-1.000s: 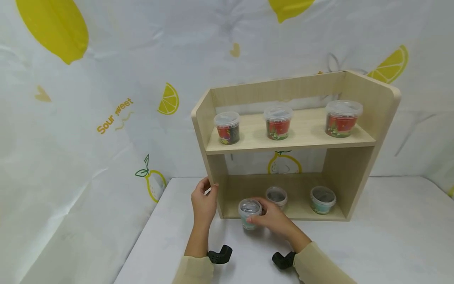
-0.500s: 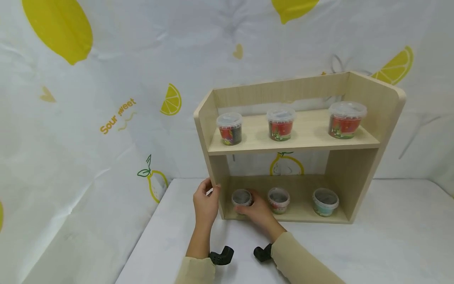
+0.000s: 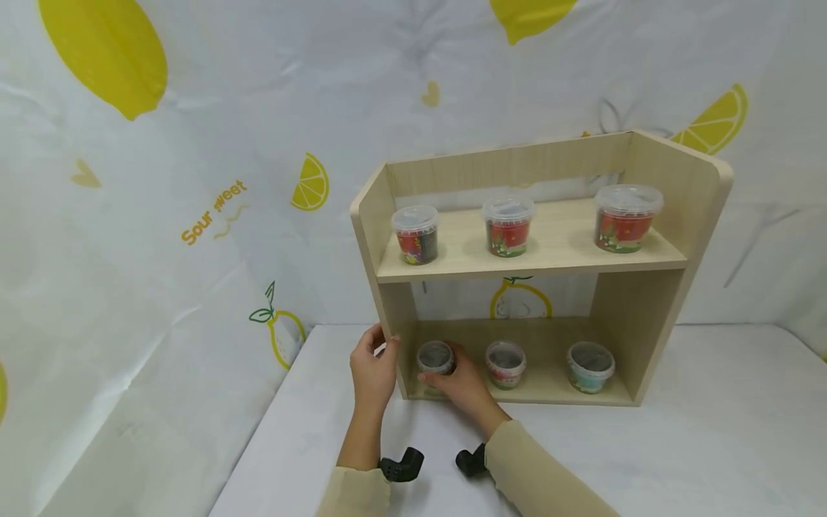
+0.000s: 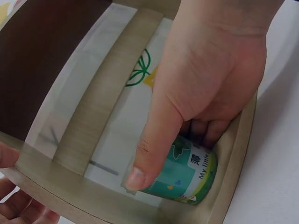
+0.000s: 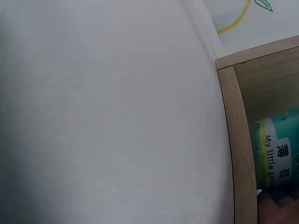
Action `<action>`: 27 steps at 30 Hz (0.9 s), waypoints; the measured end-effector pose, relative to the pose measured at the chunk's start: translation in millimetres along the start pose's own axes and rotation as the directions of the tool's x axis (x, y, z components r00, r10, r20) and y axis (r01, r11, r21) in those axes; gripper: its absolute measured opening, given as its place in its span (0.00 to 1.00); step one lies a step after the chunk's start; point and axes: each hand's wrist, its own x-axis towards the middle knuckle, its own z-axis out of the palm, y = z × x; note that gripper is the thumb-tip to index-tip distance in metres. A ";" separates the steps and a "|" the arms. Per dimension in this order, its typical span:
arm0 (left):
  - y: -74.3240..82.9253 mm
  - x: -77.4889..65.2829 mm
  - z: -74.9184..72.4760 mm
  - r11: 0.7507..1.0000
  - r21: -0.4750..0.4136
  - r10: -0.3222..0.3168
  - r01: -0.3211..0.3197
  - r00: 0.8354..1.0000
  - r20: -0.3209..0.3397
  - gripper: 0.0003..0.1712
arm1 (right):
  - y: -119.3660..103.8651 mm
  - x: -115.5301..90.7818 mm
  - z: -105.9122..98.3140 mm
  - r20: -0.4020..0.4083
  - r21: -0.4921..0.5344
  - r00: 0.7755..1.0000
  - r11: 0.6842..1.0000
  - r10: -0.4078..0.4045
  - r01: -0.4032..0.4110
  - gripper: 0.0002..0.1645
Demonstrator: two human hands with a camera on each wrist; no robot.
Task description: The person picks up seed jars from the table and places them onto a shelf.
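At the left end of the lower board of a wooden shelf (image 3: 678,208), a small lidded tub (image 3: 436,354) stands in the corner. Its label is green and reads "My little" in the left wrist view (image 4: 196,179). My right hand (image 3: 461,380) grips this tub, thumb at the front and fingers round its far right side. My left hand (image 3: 375,372) holds the shelf's left side panel, with the thumb at its front edge. Only the left thumb and fingers (image 4: 25,207) show at the lower left of the left wrist view.
Two more lidded tubs, one red (image 3: 506,366) and one light blue (image 3: 589,368), stand farther right on the lower board. Three red-labelled tubs, left (image 3: 416,243), middle (image 3: 507,233) and right (image 3: 623,224), line the upper board. A lemon-print sheet hangs behind.
My right hand has carried the green tub from in front of the shelf onto the lower board, then slightly left into the corner. My left hand has stayed on the side panel.
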 end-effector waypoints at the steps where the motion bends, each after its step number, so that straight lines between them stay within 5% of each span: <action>1: -0.2 0.1 0.3 1.000 -0.003 0.001 -0.001 1.000 0.001 0.16 | 0.9 -0.5 -0.4 0.001 -0.004 1.000 1.000 0.002 -0.002 0.52; 5: 0.0 0.3 1.2 1.000 -0.002 0.012 -0.012 1.000 0.003 0.16 | 3.6 -6.1 -3.8 0.008 0.001 1.000 1.000 0.011 -0.011 0.57; 13: -2.1 5.0 -1.7 0.999 0.027 0.030 -0.030 1.000 0.007 0.16 | -3.8 -24.7 -22.2 0.135 0.190 0.990 0.980 0.031 -0.057 0.56; 16: -14.8 12.1 -2.2 0.999 0.040 0.014 -0.014 1.000 0.007 0.16 | -5.8 -30.3 -32.9 0.192 0.182 0.980 0.979 0.053 -0.089 0.59; 19: -32.1 17.2 -3.7 0.998 0.055 -0.005 0.005 1.000 0.014 0.17 | -4.1 -38.1 -43.6 0.273 0.104 0.961 0.991 0.054 -0.085 0.61; 23: -45.6 16.5 -13.7 0.988 0.152 -0.018 0.008 0.997 0.070 0.18 | -2.3 -58.7 -62.3 0.390 -0.135 0.920 0.991 0.046 0.008 0.59; 27: -45.6 12.8 -26.7 0.939 0.343 -0.044 -0.031 0.977 0.208 0.20 | -4.9 -79.9 -93.1 0.432 -0.274 0.902 0.952 -0.006 0.138 0.52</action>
